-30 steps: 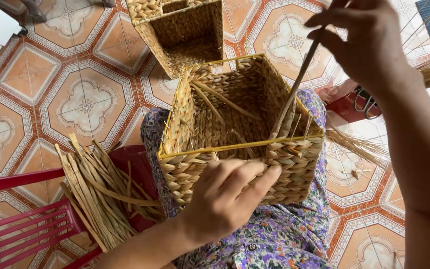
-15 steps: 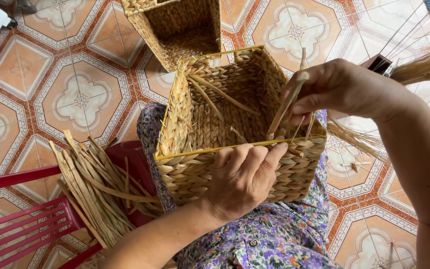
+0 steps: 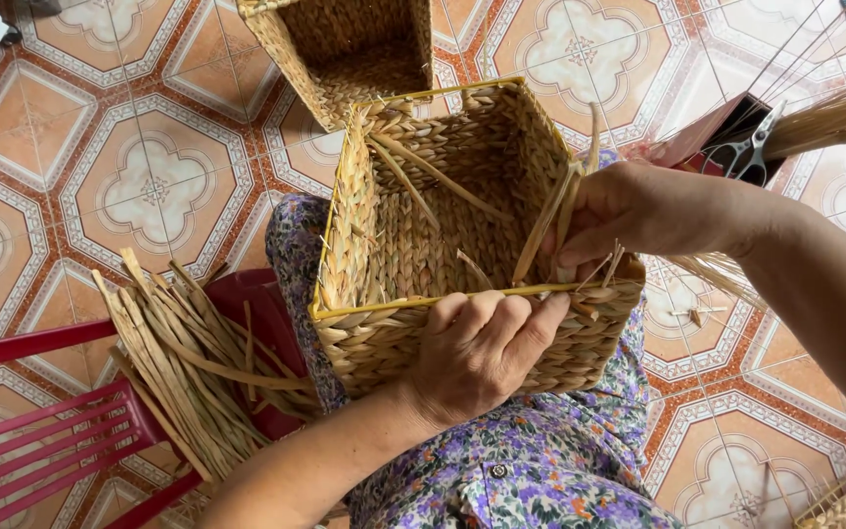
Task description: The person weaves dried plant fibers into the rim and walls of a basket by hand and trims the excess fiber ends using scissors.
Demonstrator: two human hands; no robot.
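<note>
A square woven straw basket [image 3: 413, 167] with a yellow wire rim rests on my lap, its opening toward me. My left hand [image 3: 477, 358] grips the basket's near wall, fingers curled over the rim. My right hand [image 3: 629, 216] is at the basket's right wall, pinching a flat straw strand [image 3: 540, 230] that runs down inside the basket. Loose strand ends stick out around the right rim.
A bundle of flat straw strands [image 3: 188, 362] lies on a red plastic chair [image 3: 51, 431] at my left. A second woven basket [image 3: 345, 49] stands on the tiled floor beyond. Scissors [image 3: 751, 147] and a straw sheaf [image 3: 834, 118] are at the upper right.
My right hand came down from high above the basket to its right rim, bringing the strand with it. The left hand has stayed on the front wall.
</note>
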